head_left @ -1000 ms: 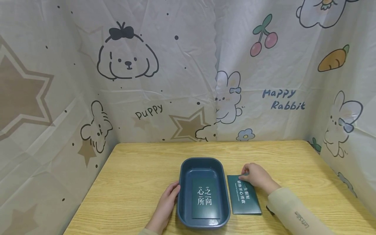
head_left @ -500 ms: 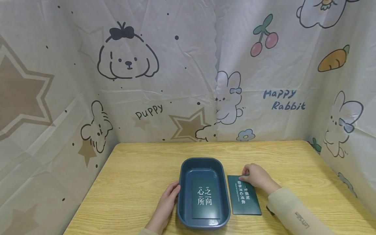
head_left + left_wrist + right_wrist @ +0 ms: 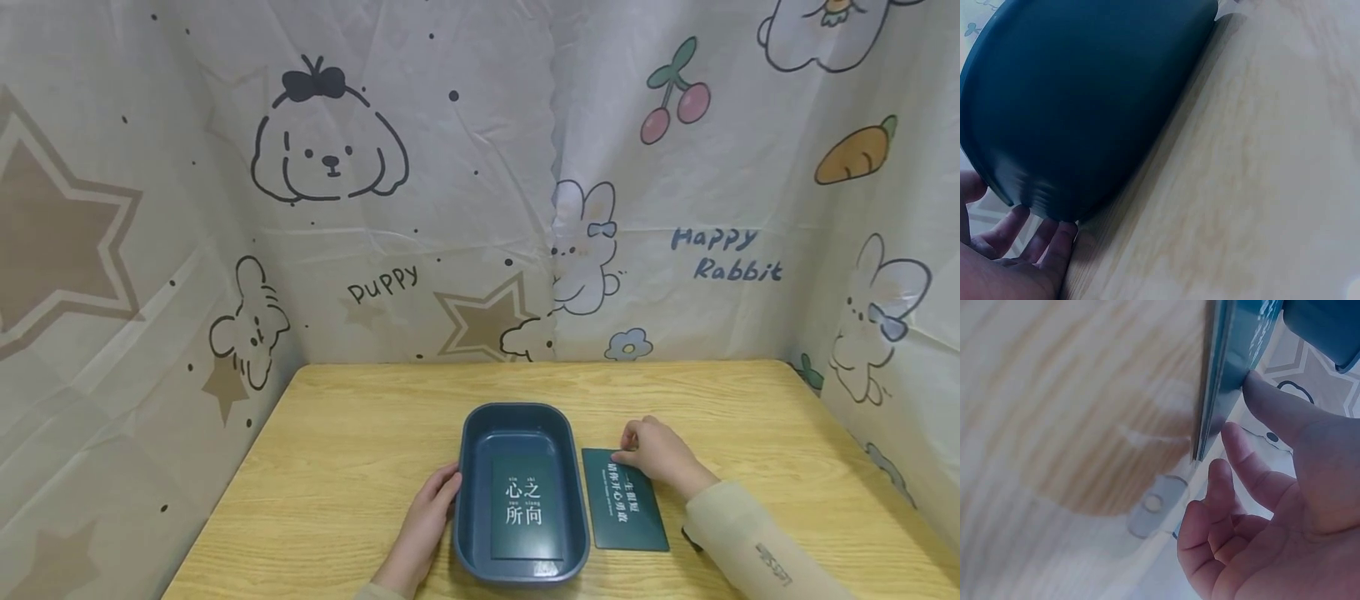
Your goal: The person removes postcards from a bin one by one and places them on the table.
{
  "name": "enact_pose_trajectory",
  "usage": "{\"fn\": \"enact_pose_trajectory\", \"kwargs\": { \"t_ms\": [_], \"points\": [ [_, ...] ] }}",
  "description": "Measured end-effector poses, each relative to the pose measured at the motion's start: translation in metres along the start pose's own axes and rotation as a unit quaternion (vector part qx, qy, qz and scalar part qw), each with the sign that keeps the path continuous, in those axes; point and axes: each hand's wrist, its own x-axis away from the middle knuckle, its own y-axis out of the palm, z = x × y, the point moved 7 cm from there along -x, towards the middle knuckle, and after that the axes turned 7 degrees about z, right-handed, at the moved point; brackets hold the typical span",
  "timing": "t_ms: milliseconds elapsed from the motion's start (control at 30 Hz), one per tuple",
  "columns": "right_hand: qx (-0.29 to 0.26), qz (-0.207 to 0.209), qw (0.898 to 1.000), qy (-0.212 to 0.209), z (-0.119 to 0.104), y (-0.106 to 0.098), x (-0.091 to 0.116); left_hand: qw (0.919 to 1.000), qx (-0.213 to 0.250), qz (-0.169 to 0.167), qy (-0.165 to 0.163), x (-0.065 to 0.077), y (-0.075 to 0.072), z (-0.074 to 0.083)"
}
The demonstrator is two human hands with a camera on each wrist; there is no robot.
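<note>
A dark blue rectangular tray (image 3: 517, 421) with rounded corners stands on the table. Inside it lies a dark green notebook (image 3: 527, 537) with large white Chinese characters. My left hand (image 3: 430, 510) holds the tray's left side, thumb at the rim and fingertips against the outer wall (image 3: 1085, 112). To the right of the tray lies another green notebook (image 3: 628, 517), flat, with white lettering running down it. My right hand (image 3: 660, 454) holds its far edge between thumb and index finger. Layered edges of this notebook (image 3: 1219, 381) show in the right wrist view, with the other fingers curled beside it.
The light wood-grain table (image 3: 360, 425) reaches back to a hanging cloth (image 3: 420, 208) printed with cartoon animals and stars. More cloth hangs along both sides. A small dark object (image 3: 692, 540) shows partly from under the right sleeve (image 3: 750, 533).
</note>
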Motion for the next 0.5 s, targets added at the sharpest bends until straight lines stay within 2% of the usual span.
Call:
{"fn": "enact_pose_trajectory", "kwargs": {
  "t_ms": [500],
  "points": [
    [0.005, 0.01, 1.0, 0.0, -0.004, -0.0009, -0.0004, 0.9999, 0.003, 0.001, 0.009, 0.0006, -0.0002, 0.0005]
  ]
}}
